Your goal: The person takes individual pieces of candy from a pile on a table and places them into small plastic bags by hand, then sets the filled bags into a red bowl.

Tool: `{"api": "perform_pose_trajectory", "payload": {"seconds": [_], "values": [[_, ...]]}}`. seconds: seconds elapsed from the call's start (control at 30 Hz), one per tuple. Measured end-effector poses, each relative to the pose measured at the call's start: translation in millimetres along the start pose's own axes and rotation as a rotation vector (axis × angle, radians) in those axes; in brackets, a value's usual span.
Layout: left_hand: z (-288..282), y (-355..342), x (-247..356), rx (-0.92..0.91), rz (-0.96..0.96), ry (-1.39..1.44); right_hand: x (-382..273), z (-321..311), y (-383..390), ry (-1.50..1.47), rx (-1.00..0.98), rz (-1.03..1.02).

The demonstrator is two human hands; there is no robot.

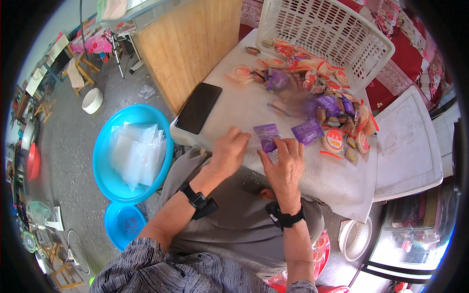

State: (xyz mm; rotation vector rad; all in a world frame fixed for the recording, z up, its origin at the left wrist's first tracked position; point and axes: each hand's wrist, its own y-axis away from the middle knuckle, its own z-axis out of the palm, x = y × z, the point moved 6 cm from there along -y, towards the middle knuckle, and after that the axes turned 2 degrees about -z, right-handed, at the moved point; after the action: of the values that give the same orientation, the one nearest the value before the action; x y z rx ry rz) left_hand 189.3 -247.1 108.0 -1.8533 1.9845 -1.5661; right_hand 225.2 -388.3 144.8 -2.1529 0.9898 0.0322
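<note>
Over the white tabletop [227, 105], left hand [228, 154] and right hand [285, 167], fingers [293, 148] nearly closed, flank a shiny purple packet [266, 132]; grip unclear.

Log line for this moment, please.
left hand: near purple packet | right hand: at same packet, grip unclear | dark phone: flat on table | mixed packets: piled by white basket

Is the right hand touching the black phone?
No, the right hand is at a purple packet, while the black phone lies apart on the table, farther left.
</note>
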Motion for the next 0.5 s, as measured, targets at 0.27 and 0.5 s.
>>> {"api": "perform_pose_trajectory", "payload": {"seconds": [0.27,0.5], "values": [[-1.6,0.5,-6.2,-0.007,-0.058,0.129,-18.7,14.1,2.3,-0.191,-0.012,-0.098],[-1.1,1.4,-9.0,-0.001,-0.01,0.1,-23.2,47.2,5.9,-0.049,-0.193,-0.278]]}}
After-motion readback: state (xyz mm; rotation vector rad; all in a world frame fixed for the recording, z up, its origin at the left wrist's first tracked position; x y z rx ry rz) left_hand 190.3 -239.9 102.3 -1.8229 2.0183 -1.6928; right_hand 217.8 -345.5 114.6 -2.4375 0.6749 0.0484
